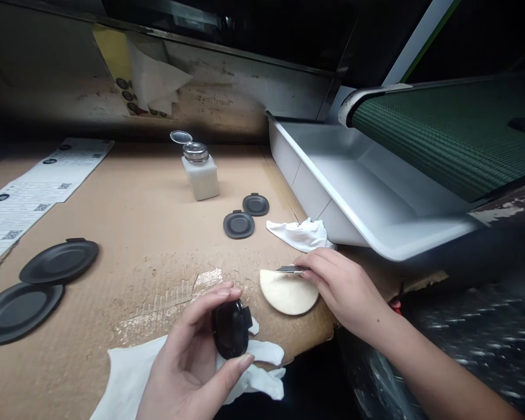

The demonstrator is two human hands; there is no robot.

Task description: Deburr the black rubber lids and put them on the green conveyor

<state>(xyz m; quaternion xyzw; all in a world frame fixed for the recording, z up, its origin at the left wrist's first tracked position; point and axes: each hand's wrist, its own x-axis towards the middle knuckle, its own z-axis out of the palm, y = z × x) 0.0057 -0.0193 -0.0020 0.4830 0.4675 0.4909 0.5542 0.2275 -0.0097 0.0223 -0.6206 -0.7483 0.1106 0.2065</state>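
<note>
My left hand [192, 356] is closed around a small black round cap [230, 328], held on edge above a white cloth [131, 373] near the table's front. My right hand [345, 289] pinches a thin metal blade [291, 269] that points left over a pale round pad [287, 291] lying on the cardboard. Two more small black caps [238, 224] [256, 205] lie flat further back.
A white dispenser bottle [200, 170] with an open metal lid stands at mid-table. Two larger black discs [59, 261] [17, 309] lie left. A white tray [359, 192] and green conveyor belt [441, 128] are right. Another crumpled white cloth [301, 233] and printed sheets [35, 186] are also there.
</note>
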